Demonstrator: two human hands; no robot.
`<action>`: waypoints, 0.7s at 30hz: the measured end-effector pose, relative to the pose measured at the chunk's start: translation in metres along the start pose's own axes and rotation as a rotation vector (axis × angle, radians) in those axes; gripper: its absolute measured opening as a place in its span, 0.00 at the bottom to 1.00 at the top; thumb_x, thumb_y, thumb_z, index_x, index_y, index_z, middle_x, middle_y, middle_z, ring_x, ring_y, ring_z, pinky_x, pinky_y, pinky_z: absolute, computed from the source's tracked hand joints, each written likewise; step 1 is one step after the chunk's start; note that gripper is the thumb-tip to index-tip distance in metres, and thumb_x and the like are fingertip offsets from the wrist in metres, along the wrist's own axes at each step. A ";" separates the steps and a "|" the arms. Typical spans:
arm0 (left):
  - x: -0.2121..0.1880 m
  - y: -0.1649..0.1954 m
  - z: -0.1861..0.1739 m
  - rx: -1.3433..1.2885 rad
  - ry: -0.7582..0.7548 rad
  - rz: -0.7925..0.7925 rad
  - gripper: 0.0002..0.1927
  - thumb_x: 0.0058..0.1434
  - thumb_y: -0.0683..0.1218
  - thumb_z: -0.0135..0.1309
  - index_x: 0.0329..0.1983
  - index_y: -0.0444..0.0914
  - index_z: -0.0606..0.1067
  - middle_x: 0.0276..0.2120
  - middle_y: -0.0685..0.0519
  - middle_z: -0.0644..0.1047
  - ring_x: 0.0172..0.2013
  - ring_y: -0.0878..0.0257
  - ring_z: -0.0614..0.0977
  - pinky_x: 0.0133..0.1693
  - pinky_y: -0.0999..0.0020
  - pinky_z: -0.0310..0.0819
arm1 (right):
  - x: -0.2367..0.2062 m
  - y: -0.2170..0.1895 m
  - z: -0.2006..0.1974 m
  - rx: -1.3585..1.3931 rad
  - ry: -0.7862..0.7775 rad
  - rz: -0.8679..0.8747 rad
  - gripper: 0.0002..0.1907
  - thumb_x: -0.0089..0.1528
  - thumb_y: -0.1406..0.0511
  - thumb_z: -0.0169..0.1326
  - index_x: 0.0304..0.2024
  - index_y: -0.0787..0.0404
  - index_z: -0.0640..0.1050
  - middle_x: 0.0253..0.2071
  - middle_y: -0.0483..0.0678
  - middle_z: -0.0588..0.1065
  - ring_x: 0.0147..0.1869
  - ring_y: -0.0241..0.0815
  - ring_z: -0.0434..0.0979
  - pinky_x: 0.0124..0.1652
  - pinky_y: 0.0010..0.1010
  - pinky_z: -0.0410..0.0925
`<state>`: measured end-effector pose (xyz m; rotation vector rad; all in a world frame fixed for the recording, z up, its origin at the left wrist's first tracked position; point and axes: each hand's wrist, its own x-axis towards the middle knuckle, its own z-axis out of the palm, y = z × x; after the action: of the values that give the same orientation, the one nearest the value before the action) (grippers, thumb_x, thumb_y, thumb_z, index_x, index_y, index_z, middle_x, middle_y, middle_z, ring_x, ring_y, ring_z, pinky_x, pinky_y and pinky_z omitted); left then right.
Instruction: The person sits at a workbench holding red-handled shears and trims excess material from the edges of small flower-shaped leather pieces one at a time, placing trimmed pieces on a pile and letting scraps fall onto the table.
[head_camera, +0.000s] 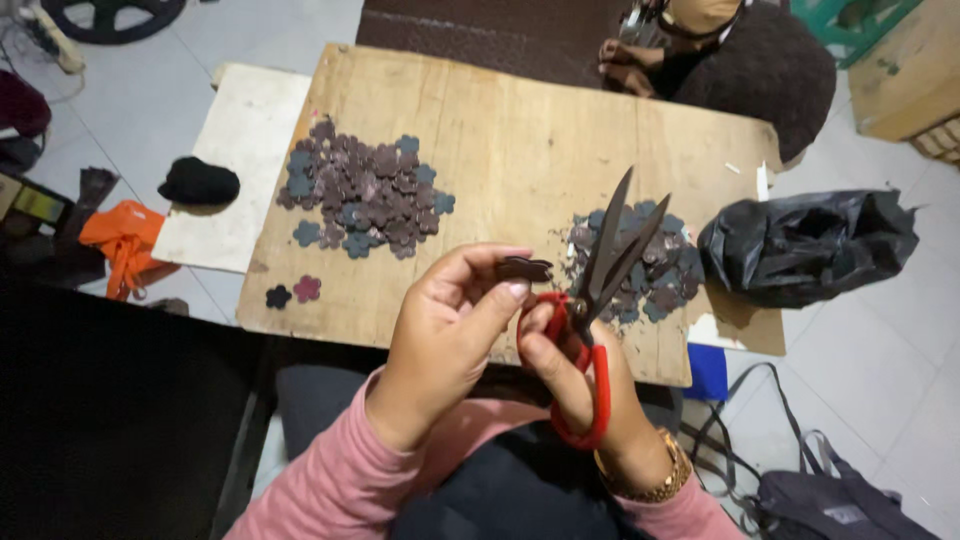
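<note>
A crumpled black plastic bag is seen on the floor just off the right edge of the worn wooden board; its contents cannot be told. No labels can be made out. A yellow wooden crate is noted at the upper right of the view.

The board is laid low over a pale tiled floor. A white panel is set beside its left edge, and a black cloth lump is rested on that panel. An orange cloth is seen on the floor further left, and a grey strapped bag at the lower right.

A large heap of dark flower-shaped cut pieces is spread near the board's left side. A smaller heap of similar pieces is placed near the right edge. Two loose flower pieces are found near the near left corner.

One small dark flower piece is pinched between thumb and fingers of the left hand, above the board's near edge. Red-handled black scissors are gripped by the right hand, fingers through the loops; the blades are parted narrowly and pointed up, just beside the held piece. Another person's hands are seen beyond the far edge.
</note>
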<state>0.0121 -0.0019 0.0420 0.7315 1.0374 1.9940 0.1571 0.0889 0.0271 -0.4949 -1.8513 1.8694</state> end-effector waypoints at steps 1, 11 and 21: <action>0.001 0.000 0.000 -0.054 0.006 -0.024 0.09 0.66 0.38 0.54 0.49 0.33 0.73 0.42 0.53 0.81 0.42 0.68 0.83 0.46 0.73 0.81 | 0.000 0.000 0.000 0.000 -0.006 -0.001 0.09 0.67 0.62 0.54 0.42 0.62 0.73 0.37 0.42 0.70 0.40 0.32 0.67 0.41 0.25 0.63; -0.002 -0.005 -0.004 -0.067 0.052 -0.046 0.07 0.70 0.38 0.55 0.50 0.32 0.76 0.41 0.52 0.80 0.41 0.69 0.80 0.43 0.75 0.77 | -0.015 -0.001 -0.004 0.056 -0.221 0.073 0.30 0.65 0.58 0.57 0.64 0.67 0.65 0.53 0.46 0.70 0.57 0.37 0.69 0.57 0.30 0.65; -0.003 0.012 0.002 -0.034 0.092 -0.078 0.10 0.66 0.39 0.57 0.50 0.34 0.75 0.40 0.52 0.81 0.38 0.71 0.81 0.33 0.78 0.76 | -0.014 0.001 -0.003 -0.006 -0.280 0.114 0.37 0.63 0.55 0.60 0.68 0.67 0.64 0.57 0.48 0.70 0.61 0.39 0.70 0.59 0.33 0.67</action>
<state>0.0107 -0.0085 0.0529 0.5771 1.0662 1.9884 0.1700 0.0833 0.0250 -0.3622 -2.0432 2.1000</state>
